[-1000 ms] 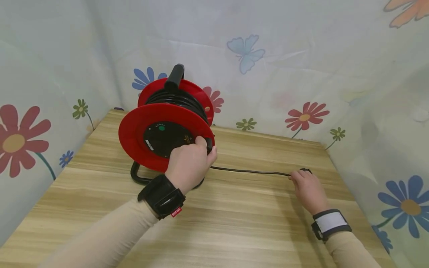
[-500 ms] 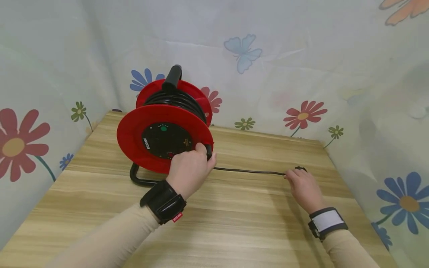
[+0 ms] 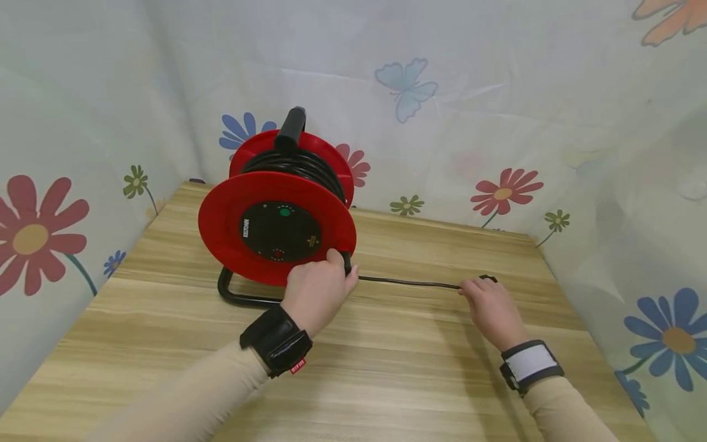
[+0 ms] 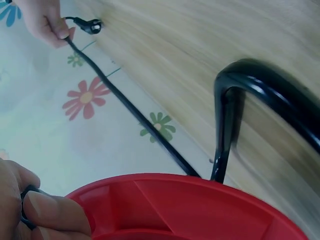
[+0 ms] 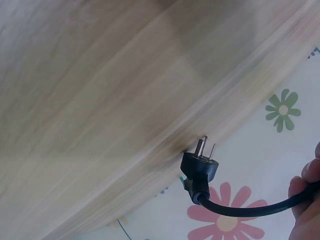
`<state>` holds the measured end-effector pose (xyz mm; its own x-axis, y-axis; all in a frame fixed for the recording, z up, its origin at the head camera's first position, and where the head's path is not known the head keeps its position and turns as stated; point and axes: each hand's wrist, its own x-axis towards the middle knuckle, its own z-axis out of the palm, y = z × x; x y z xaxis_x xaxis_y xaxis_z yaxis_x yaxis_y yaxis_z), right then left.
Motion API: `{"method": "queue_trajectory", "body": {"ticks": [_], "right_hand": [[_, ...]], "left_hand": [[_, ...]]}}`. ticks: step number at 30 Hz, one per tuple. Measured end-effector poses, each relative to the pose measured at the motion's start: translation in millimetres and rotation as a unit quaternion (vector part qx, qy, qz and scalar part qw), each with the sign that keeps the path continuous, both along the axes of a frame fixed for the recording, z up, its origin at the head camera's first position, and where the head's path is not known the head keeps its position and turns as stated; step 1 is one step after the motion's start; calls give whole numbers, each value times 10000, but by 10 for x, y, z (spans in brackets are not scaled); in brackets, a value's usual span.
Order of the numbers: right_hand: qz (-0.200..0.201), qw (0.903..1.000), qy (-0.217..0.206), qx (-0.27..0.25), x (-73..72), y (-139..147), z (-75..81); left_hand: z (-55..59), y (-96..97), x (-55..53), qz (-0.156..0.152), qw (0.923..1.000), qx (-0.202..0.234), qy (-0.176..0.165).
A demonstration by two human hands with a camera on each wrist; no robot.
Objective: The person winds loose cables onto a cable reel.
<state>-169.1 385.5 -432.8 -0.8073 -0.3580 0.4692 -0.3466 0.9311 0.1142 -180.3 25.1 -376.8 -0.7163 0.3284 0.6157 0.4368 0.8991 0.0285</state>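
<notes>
A red cable reel with a black centre disc stands on the wooden table, black cable wound between its flanges. At the reel's lower right edge, my left hand grips the small black crank knob. From the reel a length of cable runs right to my right hand, whose thumb and fingers pinch it. Past those fingers the cable's end bends to a black plug, its metal prongs showing in the right wrist view. The left wrist view shows the red flange beside the left fingers.
The reel has a black carrying handle on top and a black tubular stand below. A white sheet printed with flowers and a butterfly surrounds the back and sides of the wooden table.
The reel has turned slightly clockwise, with my left hand carrying the knob downward. My right hand has moved left toward the reel, still holding the cable, and the stretch between them is shorter.
</notes>
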Motion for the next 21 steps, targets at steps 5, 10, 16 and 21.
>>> {"method": "queue_trajectory", "body": {"ticks": [5, 10, 16, 21], "right_hand": [[-31, 10000, -78, 42, -20, -47, -18], [23, 10000, -49, 2, -23, -103, -24], [214, 9998, 27, -4, -45, -174, 3], [311, 9994, 114, -50, -76, -224, 23]], "left_hand": [[-67, -12, -1, -16, 9999, -5, -103], [-157, -28, 1, -43, 10000, 66, -24], [-241, -61, 9, -24, 9999, 164, -20], [-280, -83, 10, 11, 9997, 147, -171]]}}
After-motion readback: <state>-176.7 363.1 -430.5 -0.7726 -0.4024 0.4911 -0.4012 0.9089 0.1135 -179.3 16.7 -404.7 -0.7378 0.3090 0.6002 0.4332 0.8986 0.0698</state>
